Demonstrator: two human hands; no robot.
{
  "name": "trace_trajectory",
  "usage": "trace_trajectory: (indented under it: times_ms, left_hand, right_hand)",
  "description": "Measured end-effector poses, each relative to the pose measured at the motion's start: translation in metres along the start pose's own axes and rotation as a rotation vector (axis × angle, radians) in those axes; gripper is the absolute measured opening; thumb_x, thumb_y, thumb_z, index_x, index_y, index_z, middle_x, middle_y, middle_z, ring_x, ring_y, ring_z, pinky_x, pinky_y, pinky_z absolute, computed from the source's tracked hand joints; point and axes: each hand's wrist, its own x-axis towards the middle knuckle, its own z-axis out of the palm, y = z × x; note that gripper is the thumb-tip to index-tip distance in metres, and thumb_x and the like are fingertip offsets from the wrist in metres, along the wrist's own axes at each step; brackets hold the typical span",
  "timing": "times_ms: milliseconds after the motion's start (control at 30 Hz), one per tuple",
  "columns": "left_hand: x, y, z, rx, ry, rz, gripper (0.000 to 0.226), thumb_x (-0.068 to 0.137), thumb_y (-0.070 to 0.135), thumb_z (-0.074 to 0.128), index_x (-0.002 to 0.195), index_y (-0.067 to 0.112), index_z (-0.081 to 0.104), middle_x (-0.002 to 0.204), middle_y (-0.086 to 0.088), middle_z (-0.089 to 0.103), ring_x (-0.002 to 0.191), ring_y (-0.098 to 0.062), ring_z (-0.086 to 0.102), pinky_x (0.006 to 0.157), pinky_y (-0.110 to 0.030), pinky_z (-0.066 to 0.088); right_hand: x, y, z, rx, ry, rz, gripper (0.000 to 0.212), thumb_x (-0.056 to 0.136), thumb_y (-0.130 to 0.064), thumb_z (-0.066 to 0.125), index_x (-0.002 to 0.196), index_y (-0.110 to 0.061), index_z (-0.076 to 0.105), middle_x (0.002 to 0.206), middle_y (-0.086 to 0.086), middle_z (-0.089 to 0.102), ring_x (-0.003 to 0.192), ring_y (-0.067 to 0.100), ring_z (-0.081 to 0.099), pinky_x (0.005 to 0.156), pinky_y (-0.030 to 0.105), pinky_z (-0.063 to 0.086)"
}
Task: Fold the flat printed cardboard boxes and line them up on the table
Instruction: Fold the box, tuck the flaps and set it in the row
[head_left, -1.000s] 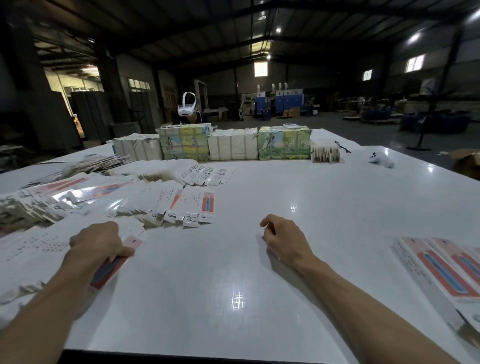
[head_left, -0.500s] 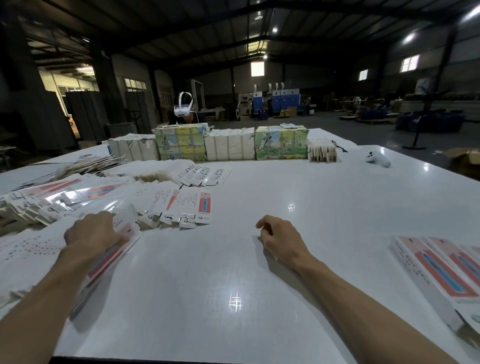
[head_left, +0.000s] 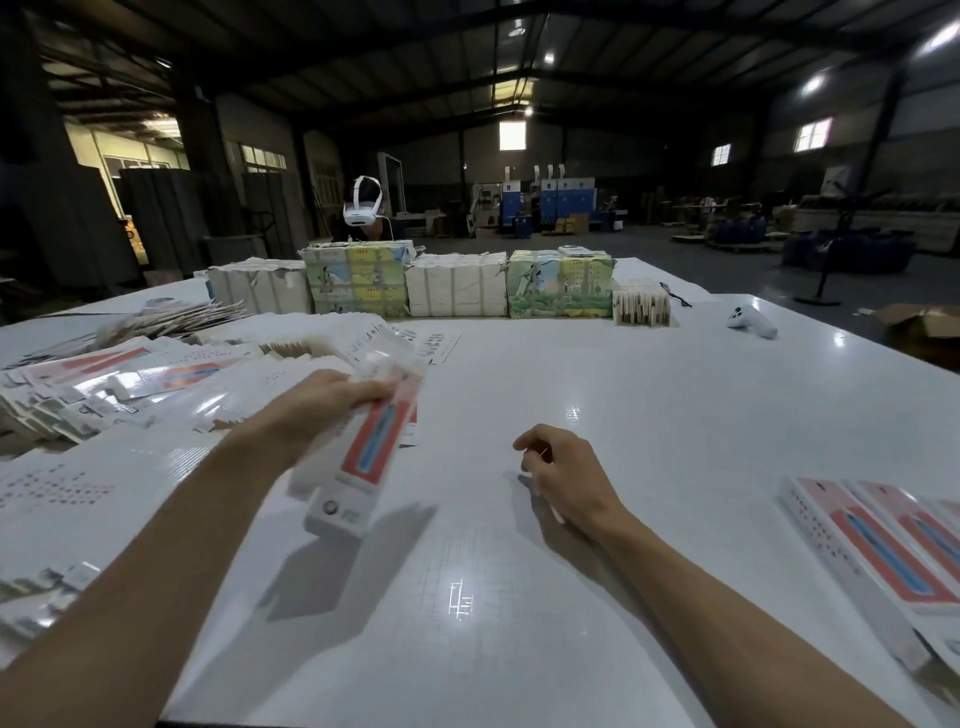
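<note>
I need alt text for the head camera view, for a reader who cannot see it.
The person's left hand holds a flat printed box above a white table, while the right hand rests on it, loosely curled and empty. A pile of flat boxes lies at the left, and folded boxes lie at the right edge.

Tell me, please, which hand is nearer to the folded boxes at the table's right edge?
Right. The right hand lies on the table, left of the folded boxes with bare surface between; the left hand is farther left, holding a box in the air.
</note>
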Motion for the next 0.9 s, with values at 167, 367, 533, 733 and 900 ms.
trace_trajectory:
  times_ms: [167,367,533,733,900]
  left_hand:
    - [0.006,0.009,0.082,-0.382,-0.329,-0.094,0.046,0.103,0.034,0.061,0.128,-0.004,0.068,0.076,-0.008,0.075,0.056,-0.017,0.070,0.052,-0.028,0.059]
    - [0.007,0.008,0.148,-0.592,-0.580,-0.162,0.032,0.102,0.041,0.062,0.109,0.011,0.069,0.090,-0.011,0.074,0.070,-0.023,0.075,0.059,-0.034,0.063]
    - [0.018,-0.009,0.180,-0.386,-0.312,0.104,0.038,0.104,0.051,0.055,0.111,0.015,0.064,0.087,-0.010,0.075,0.067,-0.020,0.074,0.062,-0.028,0.059]
    - [0.017,-0.009,0.172,-0.562,-0.288,0.069,0.063,0.108,0.060,0.033,0.080,0.023,0.076,0.069,-0.003,0.074,0.052,-0.015,0.070,0.050,-0.022,0.055]
    - [0.018,-0.014,0.171,-0.555,-0.324,0.026,0.068,0.108,0.063,0.029,0.087,0.023,0.079,0.079,-0.008,0.076,0.062,-0.021,0.074,0.056,-0.027,0.059]
  right_hand:
    - [0.004,-0.002,-0.007,0.164,0.194,-0.047,0.023,0.103,-0.010,0.052,0.115,-0.017,0.071,0.089,0.000,0.072,0.083,0.014,0.067,0.076,0.024,0.056]
    - [0.013,0.001,-0.015,0.205,0.268,-0.137,0.027,0.108,-0.024,0.056,0.134,-0.022,0.061,0.123,0.002,0.055,0.109,0.015,0.064,0.082,0.026,0.062]
    - [0.017,0.012,-0.011,0.011,0.199,-0.111,0.032,0.109,-0.031,0.051,0.138,-0.024,0.063,0.131,-0.008,0.043,0.129,0.010,0.050,0.094,0.024,0.055]
    - [0.018,0.006,-0.009,0.024,0.124,-0.055,0.030,0.109,-0.034,0.051,0.136,-0.026,0.063,0.137,-0.004,0.046,0.118,0.014,0.064,0.089,0.034,0.063]
    - [0.019,-0.006,-0.023,0.239,0.003,0.040,0.017,0.107,-0.022,0.056,0.122,-0.019,0.066,0.126,0.007,0.057,0.097,0.018,0.073,0.063,0.022,0.059]
